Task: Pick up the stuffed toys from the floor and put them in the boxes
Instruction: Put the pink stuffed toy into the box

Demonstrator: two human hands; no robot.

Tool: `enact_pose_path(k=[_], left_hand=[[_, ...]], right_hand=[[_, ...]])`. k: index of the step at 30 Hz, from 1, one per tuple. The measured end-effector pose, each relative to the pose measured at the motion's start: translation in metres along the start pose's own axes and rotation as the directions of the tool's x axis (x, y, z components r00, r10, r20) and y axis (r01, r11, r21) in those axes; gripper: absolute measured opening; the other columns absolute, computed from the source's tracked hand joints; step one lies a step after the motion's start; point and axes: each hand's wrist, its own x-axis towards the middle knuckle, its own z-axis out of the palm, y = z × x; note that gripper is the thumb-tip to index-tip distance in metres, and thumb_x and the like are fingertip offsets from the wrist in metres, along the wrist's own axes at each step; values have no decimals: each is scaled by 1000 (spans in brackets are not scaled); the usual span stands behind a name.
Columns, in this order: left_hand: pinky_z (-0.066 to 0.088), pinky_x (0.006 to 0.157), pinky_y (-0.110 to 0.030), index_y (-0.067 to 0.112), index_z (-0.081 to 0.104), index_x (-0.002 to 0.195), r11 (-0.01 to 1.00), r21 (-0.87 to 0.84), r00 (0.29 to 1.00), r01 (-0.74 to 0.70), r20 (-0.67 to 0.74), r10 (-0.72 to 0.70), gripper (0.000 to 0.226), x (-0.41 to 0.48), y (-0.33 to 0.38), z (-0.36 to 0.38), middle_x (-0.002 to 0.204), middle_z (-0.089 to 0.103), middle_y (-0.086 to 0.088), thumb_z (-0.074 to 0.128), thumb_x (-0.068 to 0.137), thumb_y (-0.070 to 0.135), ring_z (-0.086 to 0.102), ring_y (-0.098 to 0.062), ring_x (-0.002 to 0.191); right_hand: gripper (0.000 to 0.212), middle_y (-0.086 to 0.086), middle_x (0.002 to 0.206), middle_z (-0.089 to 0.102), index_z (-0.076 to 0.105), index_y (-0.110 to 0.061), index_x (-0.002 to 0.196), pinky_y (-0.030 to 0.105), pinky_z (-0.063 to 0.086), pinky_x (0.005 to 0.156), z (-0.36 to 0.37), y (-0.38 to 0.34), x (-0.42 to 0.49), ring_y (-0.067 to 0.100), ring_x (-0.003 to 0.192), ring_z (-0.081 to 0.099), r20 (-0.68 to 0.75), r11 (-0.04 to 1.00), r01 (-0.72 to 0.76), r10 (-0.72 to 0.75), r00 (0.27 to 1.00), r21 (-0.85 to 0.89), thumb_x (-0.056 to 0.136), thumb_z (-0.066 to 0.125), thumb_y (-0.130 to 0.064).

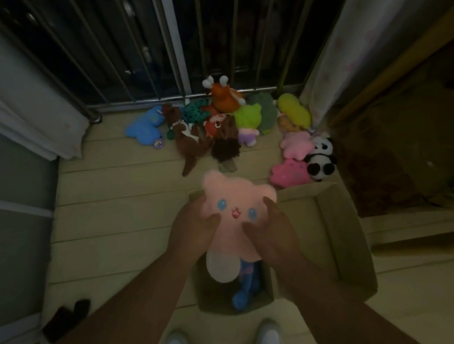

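Hand, left: the left hand (195, 226) grips the left edge of the pink toy. Its thumb lies across the toy's cheek, and the other fingers are hidden behind the plush.
Pink toy: the pink toy (236, 206) is held in the air at frame centre, face to the camera. Its long axis runs from the ears, toward the top of the frame, down to a pale round patch toward the bottom.
Small box: the small box (236, 308) sits at lower centre with its mouth directly under the toy's lower end, and a blue toy (246, 289) lies inside. Whether the two toys touch cannot be told. A straight lowering along the toy's axis looks enough.
Hand, right: the right hand (271, 236) holds the right edge, thumb and forefinger on the front. Both hands are equally near, one on each side.
Large box: the large box (342, 230) stands open against the small box's right side.
Floor pile: the toys on the floor (216, 118) at upper centre are not yet picked up, and the row ends with a panda (320, 161) at right.
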Motion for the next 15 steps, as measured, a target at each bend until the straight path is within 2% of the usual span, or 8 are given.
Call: enact_pose_path(k=[2,3,4,6,8,11,15], left_hand=[[45,88,-28,23,50,134,1000,0,1000,21,-9,-21,47,1,-2,5,125,58,3,60,87,24,57,-21,110],[42,90,-26,22,49,136,1000,7,1000,28,-3,-28,49,-1,-2,8,126,53,9,60,88,25,54,-20,115],[37,90,-23,21,47,138,999,17,999,40,15,-40,50,-5,-3,12,124,50,11,60,89,25,52,-19,119],[31,91,-20,21,43,141,998,40,998,47,46,-49,54,-10,-5,19,133,51,5,60,90,28,48,-18,124],[31,92,-20,23,42,141,998,37,997,53,51,-55,56,-13,-5,24,138,51,-2,60,89,31,48,-18,123],[32,89,-21,23,42,141,998,42,999,39,16,-40,56,-13,2,20,137,51,-2,60,89,32,49,-17,119],[30,84,-15,23,49,135,999,-19,999,-33,-26,33,46,-9,19,5,120,51,9,61,90,23,45,-4,109]], right_hand=[[73,0,133,51,38,-25,142,32,50,91,-4,-1,6,18,114,55,34,1000,19,-20,999,25,77,66,-42],[73,1,135,52,40,-25,141,33,50,93,-7,0,8,19,115,56,55,999,15,-17,998,38,75,64,-45],[72,3,138,49,39,-24,143,30,46,97,-10,0,8,20,118,54,84,1000,12,-14,996,27,78,63,-46],[66,6,144,42,36,-17,146,22,34,98,-20,1,9,22,128,45,141,1000,5,-3,990,-20,89,61,-37],[61,6,148,39,35,-15,146,19,30,97,-28,6,11,21,132,41,156,1000,4,1,988,-31,92,59,-33],[56,5,144,46,41,-17,143,18,31,93,-39,5,11,21,128,46,153,999,25,-19,988,-33,93,58,-33],[47,3,130,58,50,-16,136,23,41,89,-46,-7,15,20,115,55,119,998,62,-60,991,-9,92,57,-32]])
